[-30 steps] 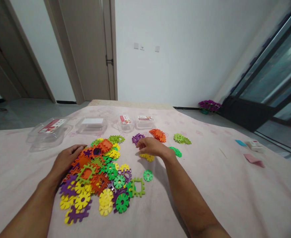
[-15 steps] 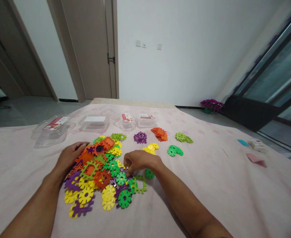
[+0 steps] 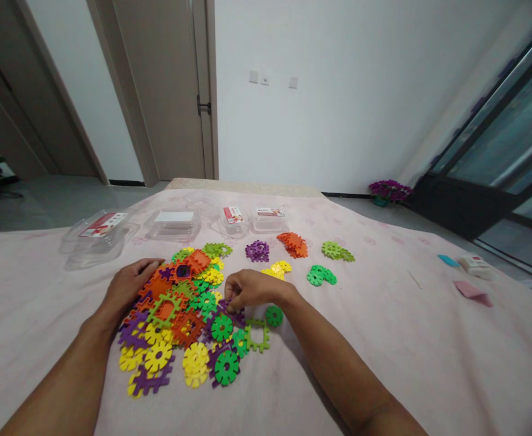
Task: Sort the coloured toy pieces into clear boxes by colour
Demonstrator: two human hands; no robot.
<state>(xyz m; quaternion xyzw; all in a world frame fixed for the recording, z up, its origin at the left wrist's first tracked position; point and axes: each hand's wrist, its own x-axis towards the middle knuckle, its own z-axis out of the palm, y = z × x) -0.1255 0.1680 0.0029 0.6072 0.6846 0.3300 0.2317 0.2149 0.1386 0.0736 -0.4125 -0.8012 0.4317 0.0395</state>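
A heap of plastic building pieces, toothed squares and notched discs in orange, yellow, purple and green, lies before me. My left hand (image 3: 132,284) rests against the heap's left side with fingers stretched out, holding nothing that I can see. At the right side, the fingers of my right hand (image 3: 250,289) are closed on a purple square piece (image 3: 236,316), tilted up at the edge of the heap. Just below it lie a green disc (image 3: 221,327) and a light green square frame (image 3: 257,336). Another green disc (image 3: 274,316) lies apart on the right.
Behind the heap sit small groups of purple pieces (image 3: 257,251), orange pieces (image 3: 293,244), light green pieces (image 3: 337,251), green discs (image 3: 321,275) and yellow discs (image 3: 280,269). Clear plastic boxes (image 3: 174,225) line the back. A pink cloth piece (image 3: 472,293) lies far right on the bedspread.
My right hand has closed on the purple piece and raised it slightly, shifting nearby discs. My left hand stays at the heap.
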